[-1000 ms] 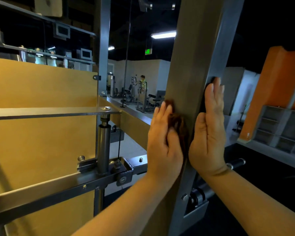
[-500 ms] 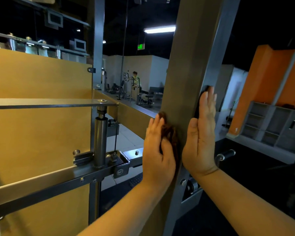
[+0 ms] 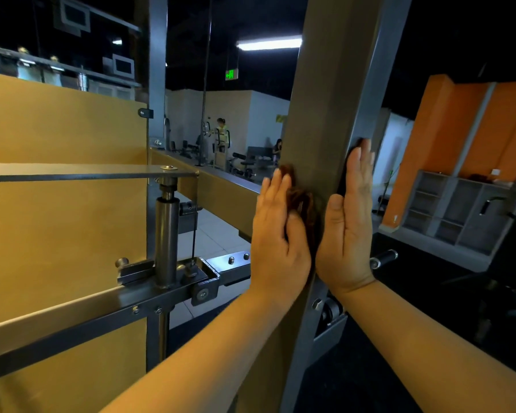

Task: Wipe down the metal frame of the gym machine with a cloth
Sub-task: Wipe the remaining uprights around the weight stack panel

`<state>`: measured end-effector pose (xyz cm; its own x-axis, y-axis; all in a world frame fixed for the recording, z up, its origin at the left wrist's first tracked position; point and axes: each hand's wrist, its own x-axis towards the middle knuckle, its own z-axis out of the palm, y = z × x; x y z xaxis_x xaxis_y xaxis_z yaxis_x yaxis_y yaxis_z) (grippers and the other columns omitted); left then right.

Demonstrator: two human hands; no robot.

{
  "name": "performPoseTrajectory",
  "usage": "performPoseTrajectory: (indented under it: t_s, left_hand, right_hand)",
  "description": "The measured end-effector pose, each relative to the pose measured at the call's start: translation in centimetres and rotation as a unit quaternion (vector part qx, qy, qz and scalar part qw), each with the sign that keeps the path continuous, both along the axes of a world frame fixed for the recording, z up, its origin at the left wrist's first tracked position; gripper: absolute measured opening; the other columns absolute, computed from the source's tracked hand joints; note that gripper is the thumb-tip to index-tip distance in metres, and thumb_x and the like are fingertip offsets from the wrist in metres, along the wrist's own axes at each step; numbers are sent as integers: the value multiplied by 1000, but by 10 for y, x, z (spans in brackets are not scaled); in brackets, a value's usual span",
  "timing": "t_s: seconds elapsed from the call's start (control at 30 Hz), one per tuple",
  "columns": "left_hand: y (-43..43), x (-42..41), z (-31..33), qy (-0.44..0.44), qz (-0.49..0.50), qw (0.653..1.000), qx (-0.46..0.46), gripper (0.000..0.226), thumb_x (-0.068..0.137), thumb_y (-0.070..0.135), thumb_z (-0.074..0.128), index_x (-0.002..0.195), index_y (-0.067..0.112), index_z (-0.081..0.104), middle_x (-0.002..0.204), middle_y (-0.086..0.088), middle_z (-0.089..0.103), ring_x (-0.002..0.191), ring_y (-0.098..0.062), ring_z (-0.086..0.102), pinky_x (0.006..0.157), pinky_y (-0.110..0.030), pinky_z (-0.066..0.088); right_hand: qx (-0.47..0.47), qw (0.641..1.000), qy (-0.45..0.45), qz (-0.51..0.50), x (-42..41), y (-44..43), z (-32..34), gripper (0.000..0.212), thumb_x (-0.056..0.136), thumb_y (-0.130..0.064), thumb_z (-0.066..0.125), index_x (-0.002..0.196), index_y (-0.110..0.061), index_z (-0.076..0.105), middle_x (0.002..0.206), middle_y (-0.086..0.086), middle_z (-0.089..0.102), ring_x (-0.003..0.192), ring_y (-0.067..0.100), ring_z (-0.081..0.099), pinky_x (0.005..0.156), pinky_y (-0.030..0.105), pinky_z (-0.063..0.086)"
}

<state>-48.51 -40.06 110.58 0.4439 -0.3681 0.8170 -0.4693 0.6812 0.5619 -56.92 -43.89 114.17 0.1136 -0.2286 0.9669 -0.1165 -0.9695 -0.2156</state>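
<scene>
The metal upright (image 3: 325, 108) of the gym machine runs from the bottom centre of the frame to the top right of centre, leaning slightly right as it rises; its long axis is close to vertical, and that is the line a wiping stroke has to follow.

One brown cloth (image 3: 304, 204) is bunched against the front-left edge of this upright, at mid-height in the picture, just right of centre; the left hand (image 3: 276, 236) presses it there, fingers (image 3: 273, 189) straight and together pointing up along the post, with the thumb lying over the bunch. The right hand (image 3: 347, 234) lies flat on the right face of the same upright, fingers (image 3: 361, 165) straight, together and pointing up; a dark patch (image 3: 350, 150) shows under their tips, and I cannot tell whether it is part of the same cloth wrapped round the post or something else.

The cloth sits between the two hands, touching the left and near the heel of the right; the left hand is the nearer and the one working it. Much bare metal lies above the fingertips and some below the wrists, so the next stroke probably goes up or down along the post, with both palms kept flat to it.

Counted: two hands, one cloth plainly seen, one upright under them; to the left, one sloping crossbar (image 3: 102, 311) and one steel cylinder (image 3: 166, 239) in front of a yellow panel (image 3: 57, 234), none of them touched.
</scene>
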Motion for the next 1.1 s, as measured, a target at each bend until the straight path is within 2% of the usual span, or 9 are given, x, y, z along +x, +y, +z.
performPoseTrajectory:
  t_s: [0.1,0.27,0.43,0.57,0.67,0.77,0.93,1.03,1.1]
  left_hand:
    - [-1,-1,-9,-20,2,999,-28,51,104,12,37,155,12,39,165,-3,38,158,-21,25,127,-49,26]
    - [4,-3,-88,-21,17,1000,3,50,104,12,35,154,8,41,166,5,36,159,-22,22,126,-54,25]
    - [-1,3,-30,-3,6,1000,-1,53,103,15,34,156,11,39,166,1,35,159,-15,19,129,-53,20]
    - [-3,6,-13,11,-5,999,-34,52,101,15,38,153,12,45,163,1,39,155,-18,30,127,-43,28]
    - [-1,-3,-52,30,47,998,-30,49,101,18,42,148,22,53,148,14,40,140,-20,41,118,-40,38]
    - [2,-9,-74,55,56,997,-8,48,102,24,41,149,34,48,141,25,34,134,-21,42,113,-41,42]
    - [-3,-1,-19,45,-6,999,-29,47,106,21,40,151,9,48,148,1,41,139,-22,45,117,-37,41]
    - [-7,8,5,20,-18,999,-37,46,106,17,43,151,5,48,151,-3,41,144,-19,43,120,-33,38]
    - [-8,9,-10,9,-9,999,-53,46,105,15,44,149,3,49,153,-5,42,146,-21,42,121,-37,38]
  right_hand:
    - [-7,1000,2,-5,0,-1,0,55,107,-17,30,158,-8,14,169,15,10,159,29,4,127,57,13]
    - [-12,1000,-2,11,0,0,-1,57,105,-18,31,158,-7,14,169,11,8,159,30,2,128,54,9]
    - [-4,1000,2,-9,0,0,-1,57,104,-18,31,158,-6,14,169,18,8,159,31,3,129,47,9]
    - [-8,1000,0,-13,1,-1,-2,57,105,-19,31,159,-11,12,169,2,7,159,28,2,128,56,13]
    - [-6,1000,-1,-13,1,0,-1,57,105,-18,31,158,-9,13,169,6,6,159,29,2,129,48,10]
    - [-9,1000,-2,-8,1,2,-1,56,105,-16,30,157,-6,13,168,10,7,159,31,2,129,43,7]
    - [-12,1000,1,-14,0,1,-1,56,104,-17,30,157,-7,13,167,9,7,159,32,3,129,49,10]
    - [-18,1000,3,-9,0,1,-1,57,103,-16,31,156,-5,13,167,9,5,159,33,3,128,51,10]
    - [-17,1000,0,-7,0,1,-1,57,103,-16,31,156,-5,14,167,9,5,159,33,3,129,50,9]
